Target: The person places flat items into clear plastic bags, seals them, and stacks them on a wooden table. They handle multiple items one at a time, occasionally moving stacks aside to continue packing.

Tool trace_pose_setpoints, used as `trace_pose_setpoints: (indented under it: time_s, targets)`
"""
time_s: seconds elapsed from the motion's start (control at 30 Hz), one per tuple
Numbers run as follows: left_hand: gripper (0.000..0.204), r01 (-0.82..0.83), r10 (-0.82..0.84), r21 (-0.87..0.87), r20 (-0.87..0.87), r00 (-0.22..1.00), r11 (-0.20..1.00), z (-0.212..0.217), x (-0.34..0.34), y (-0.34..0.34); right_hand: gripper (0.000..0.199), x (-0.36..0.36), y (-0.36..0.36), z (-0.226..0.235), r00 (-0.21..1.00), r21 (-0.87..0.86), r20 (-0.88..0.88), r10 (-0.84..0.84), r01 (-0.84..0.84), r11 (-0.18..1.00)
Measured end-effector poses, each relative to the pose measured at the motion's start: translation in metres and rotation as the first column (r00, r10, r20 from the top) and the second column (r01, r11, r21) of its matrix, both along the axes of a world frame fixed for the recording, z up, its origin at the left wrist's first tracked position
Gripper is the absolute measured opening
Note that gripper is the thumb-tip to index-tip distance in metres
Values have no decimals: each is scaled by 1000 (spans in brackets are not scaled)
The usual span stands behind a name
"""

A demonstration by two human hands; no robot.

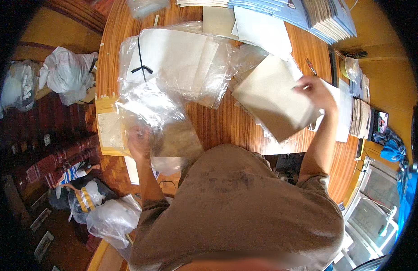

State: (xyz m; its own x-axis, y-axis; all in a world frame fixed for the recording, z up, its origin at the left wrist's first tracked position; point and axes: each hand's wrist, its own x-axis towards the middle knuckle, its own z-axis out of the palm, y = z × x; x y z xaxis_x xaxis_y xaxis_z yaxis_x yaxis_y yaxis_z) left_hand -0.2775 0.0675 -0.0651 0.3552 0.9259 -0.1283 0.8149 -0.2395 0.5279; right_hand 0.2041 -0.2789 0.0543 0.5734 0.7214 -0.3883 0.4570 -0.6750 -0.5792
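My left hand grips the left side of a clear plastic bag, its fingers partly covered by the shiny film. A beige area shows through the bag's lower part, close to my shirt. Over the right part of a beige card sheet, my right hand has its fingers bent; they are smeared by motion. The sheet lies at a slant on other sheets and film. Beyond my left hand, white sheets in clear bags are fanned out, with a black strip lying across them.
Stacked blue-and-beige folded packs stand at the far edge. A small pointed tool lies beyond my right hand. Paper sheets line the wooden table's right side. Stuffed plastic bags sit on the left.
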Motion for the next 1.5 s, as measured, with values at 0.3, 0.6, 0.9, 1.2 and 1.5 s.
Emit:
trace_pose_setpoints:
  time_s: [0.3, 0.6, 0.9, 1.2, 1.5]
  targets:
    - [43, 184, -207, 296, 50, 977, 937, -33, -11, 3, 46, 168, 136, -51, 915, 141, 402, -25, -36, 989]
    - [25, 248, -252, 61, 61, 966, 967, 3, 4, 3, 42, 0, 57, -94, 616, 407, 675, -406, 148, 901]
    - [21, 309, -309, 71, 423, 852, 949, -41, 0, 20, 105, -126, -98, -163, 488, 107, 424, -763, 810, 577]
    - [51, 416, -368, -7, 451, 813, 909, -57, 5, 24, 52, -127, -109, -159, 224, 367, 577, -785, 788, 495]
    - [46, 419, -326, -16, 601, 730, 908, -65, 31, 14, 43, -128, -88, -142, 460, 63, 708, -535, 714, 698]
